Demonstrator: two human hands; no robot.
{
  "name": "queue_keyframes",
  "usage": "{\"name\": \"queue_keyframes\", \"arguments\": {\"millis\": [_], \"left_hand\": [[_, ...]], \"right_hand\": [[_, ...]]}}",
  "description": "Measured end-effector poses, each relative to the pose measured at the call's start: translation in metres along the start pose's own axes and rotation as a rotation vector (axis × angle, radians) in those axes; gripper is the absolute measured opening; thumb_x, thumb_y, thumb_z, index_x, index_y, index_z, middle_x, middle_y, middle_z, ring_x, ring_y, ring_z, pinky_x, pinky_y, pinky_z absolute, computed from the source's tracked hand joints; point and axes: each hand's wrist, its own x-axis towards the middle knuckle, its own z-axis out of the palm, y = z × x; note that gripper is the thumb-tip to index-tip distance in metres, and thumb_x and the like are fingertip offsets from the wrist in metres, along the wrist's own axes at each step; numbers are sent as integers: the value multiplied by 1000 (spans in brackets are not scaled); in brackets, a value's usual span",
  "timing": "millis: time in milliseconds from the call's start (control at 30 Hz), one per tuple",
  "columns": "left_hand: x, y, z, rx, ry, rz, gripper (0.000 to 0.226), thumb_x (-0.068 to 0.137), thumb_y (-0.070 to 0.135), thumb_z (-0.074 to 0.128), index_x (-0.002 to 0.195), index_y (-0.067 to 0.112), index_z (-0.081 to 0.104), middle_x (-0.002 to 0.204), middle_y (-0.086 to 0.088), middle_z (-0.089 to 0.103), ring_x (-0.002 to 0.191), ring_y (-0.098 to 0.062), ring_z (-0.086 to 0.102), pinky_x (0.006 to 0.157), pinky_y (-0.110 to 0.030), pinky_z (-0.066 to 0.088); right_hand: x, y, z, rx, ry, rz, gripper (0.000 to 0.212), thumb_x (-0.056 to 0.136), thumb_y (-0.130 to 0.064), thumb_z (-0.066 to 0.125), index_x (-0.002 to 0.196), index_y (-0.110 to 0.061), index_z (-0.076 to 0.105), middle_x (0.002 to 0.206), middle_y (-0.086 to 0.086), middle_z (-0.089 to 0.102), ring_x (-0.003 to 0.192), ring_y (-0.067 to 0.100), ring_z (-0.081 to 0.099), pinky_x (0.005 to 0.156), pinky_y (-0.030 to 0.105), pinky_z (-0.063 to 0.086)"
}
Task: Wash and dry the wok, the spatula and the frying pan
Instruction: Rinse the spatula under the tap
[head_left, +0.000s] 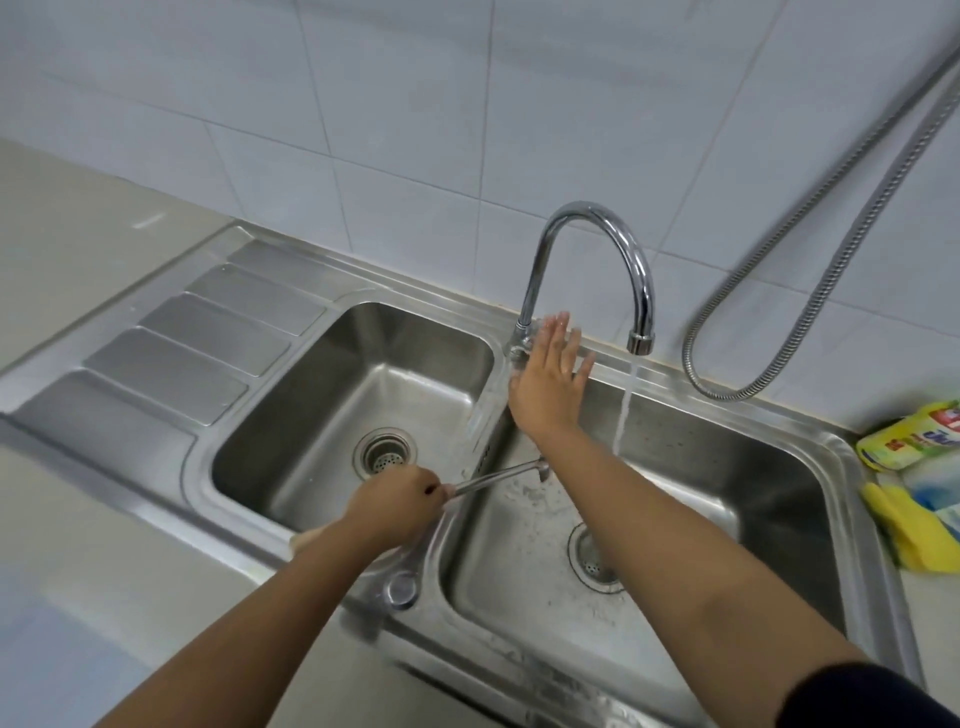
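Spatula (493, 475): thin shiny metal shaft, wet, with a pale handle end poking out behind the left hand (395, 506), which grips it in a fist. The shaft crosses the divider into the right basin (727, 467); its blade is hidden behind the right forearm. Right hand (550, 379) has straight, spread fingers at the tap (592, 218) base. Water (626, 410) runs. Left basin (363, 364) and drainboard (171, 353) offer room.

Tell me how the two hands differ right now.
The left hand grips the spatula, fingers curled; the right hand is open, fingers straight, by the tap. The left hand is low over the sink divider; the right hand reaches to the back rim. Both are bare.
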Motion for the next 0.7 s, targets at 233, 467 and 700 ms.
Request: {"name": "queue_keyframes", "arguments": {"millis": [233,467,700], "left_hand": [[5,5,0,-9,-26,-7,46,95,51,46,59,23,50,64,5,55,64,-14,56,52,-26,32],[4,16,-5,-33,-73,17,21,85,50,61,95,31,64,84,6,65,80,-15,63,69,-29,47],[-8,41,-6,-101,-102,121,28,94,46,48,105,25,63,91,-1,68,83,-19,63,79,-33,50]], "right_hand": [[24,7,-24,26,-42,54,86,98,-45,41,150,-10,-18,158,8,-26,147,30,-18,117,53,-8],[-43,44,-3,264,-28,38,72,98,-29,45,155,-17,3,163,2,-5,148,28,8,120,42,14],[-136,100,26,329,49,158,60,89,-10,53,146,-21,37,151,1,38,134,24,37,109,37,32]]}}
